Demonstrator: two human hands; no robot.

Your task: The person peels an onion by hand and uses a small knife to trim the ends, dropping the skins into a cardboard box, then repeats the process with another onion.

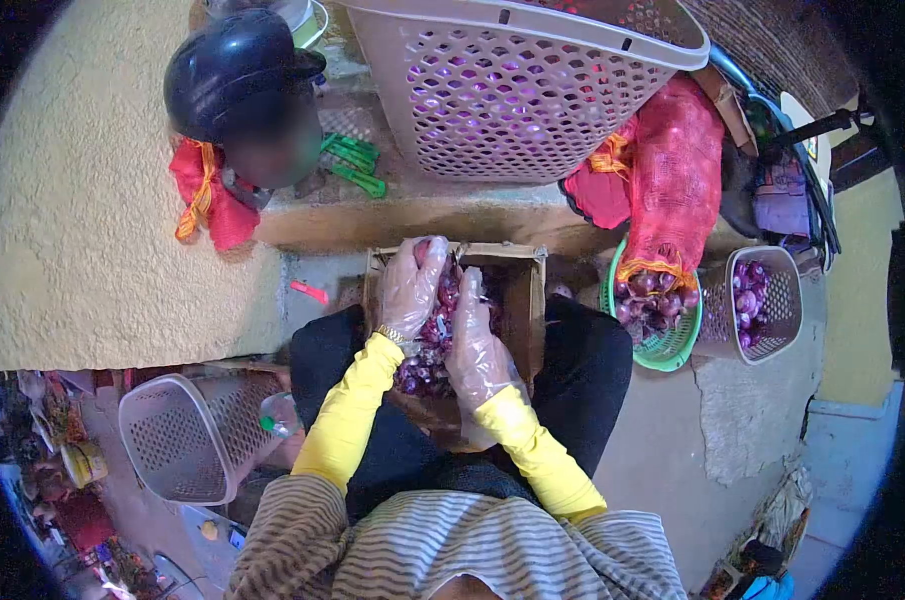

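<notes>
My left hand, in a clear plastic glove, is closed around a red onion over the left side of a cardboard box. Beside it, my right hand, gloved the same way, points upward with its fingers stretched out and touches no onion that I can make out. Part of its inner side is hidden. Below and between both hands, many small red onions lie in the box, which stands between my knees. Yellow sleeves cover both forearms.
A big plastic basket stands on the ledge ahead. At right, a red mesh sack spills onions into a green basket, near a smaller basket of onions. A basket and bottle are at left. A helmet sits upper left.
</notes>
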